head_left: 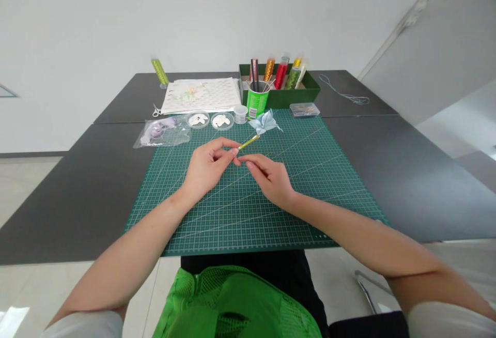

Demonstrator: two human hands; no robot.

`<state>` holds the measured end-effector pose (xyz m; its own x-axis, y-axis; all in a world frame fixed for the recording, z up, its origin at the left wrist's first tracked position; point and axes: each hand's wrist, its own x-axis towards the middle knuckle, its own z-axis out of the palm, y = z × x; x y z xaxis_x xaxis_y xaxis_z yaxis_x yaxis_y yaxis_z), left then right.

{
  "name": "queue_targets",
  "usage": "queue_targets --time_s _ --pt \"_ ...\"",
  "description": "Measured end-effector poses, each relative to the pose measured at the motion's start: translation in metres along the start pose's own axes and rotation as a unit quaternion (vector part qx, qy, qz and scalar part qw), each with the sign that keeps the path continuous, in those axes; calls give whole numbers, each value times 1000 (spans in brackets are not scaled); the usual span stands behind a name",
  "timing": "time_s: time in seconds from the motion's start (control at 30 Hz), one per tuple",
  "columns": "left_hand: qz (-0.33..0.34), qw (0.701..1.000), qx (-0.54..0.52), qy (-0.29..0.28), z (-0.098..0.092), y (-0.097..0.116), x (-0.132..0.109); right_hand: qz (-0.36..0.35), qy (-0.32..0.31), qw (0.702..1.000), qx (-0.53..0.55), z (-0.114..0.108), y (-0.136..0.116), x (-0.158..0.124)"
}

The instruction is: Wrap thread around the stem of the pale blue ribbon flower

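Note:
Over the green cutting mat (pixel 294 214), my left hand (pixel 209 165) pinches the yellow-green stem of a pale blue artificial flower (pixel 265 123) between thumb and fingers. The stem slants up to the right, so the blossom sits beyond my fingertips, its petals pointed and spread. Just right of the stem's lower end is my right hand (pixel 271 177), with thumb and forefinger closed together. Its fingertips come very close to those of the left hand. Anything between the right fingertips is too small to make out.
Behind the hands stand round dishes of white pieces (pixel 221 120), a green can (pixel 258 99) holding tools and a green box (pixel 281 97) of coloured rolls. Left lie a plastic bag (pixel 163 131), small scissors (pixel 156 111) and white sheets (pixel 201 95). A cord (pixel 344 92) lies right.

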<state>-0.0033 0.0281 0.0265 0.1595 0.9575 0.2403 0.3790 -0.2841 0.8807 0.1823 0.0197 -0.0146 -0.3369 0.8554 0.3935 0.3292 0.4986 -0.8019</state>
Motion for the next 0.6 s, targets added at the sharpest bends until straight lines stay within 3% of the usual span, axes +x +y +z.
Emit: queue_targets --time_s 0.1,0.3,0.43,0.6 --pt "-5 1000 6 2 1 -1 0 -48 2 995 -85 -11 2 3" --pt "-18 999 32 0 0 -6 2 -175 -77 958 -215 -25 6 7" --pt "-34 997 63 -30 0 -12 3 -204 -45 964 -165 -34 -5 6" --pt "-21 987 127 -101 3 -12 1 -162 0 981 -105 -51 -25 8"
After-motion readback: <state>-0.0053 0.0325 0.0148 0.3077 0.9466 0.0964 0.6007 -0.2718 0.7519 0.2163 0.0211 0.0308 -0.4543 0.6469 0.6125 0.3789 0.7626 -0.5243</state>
